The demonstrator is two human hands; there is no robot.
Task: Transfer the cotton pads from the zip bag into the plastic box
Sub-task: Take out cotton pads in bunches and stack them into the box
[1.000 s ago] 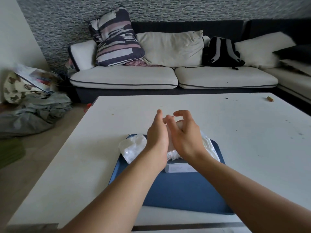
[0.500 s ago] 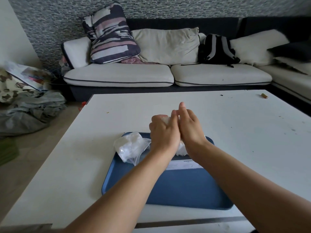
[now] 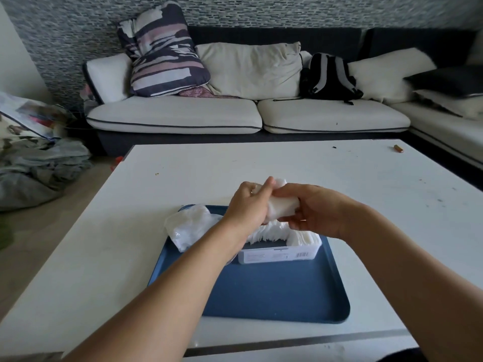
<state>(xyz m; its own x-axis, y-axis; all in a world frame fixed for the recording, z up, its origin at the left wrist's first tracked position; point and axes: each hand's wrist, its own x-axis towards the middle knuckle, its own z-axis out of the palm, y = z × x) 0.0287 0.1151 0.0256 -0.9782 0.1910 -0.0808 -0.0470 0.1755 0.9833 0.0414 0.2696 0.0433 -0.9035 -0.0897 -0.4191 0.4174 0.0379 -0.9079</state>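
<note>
A clear plastic box (image 3: 277, 254) with a white label stands on a blue tray (image 3: 274, 291), with white cotton pads (image 3: 300, 237) standing in it. Above the box, my left hand (image 3: 248, 205) and my right hand (image 3: 316, 209) together grip a white bundle of cotton pads (image 3: 283, 205). Whether bag film wraps that bundle I cannot tell. A crumpled clear zip bag (image 3: 188, 226) lies at the tray's far left corner, beside my left wrist.
The tray sits on a white table (image 3: 366, 194). A small brown object (image 3: 398, 148) lies near the table's far right edge. A sofa with cushions and a black backpack (image 3: 330, 77) stands behind; clothes are piled on the floor at left.
My hands, pressed side by side half a second ago, have parted slightly and now hold a white bundle between them. The pads in the box have come into view below.
</note>
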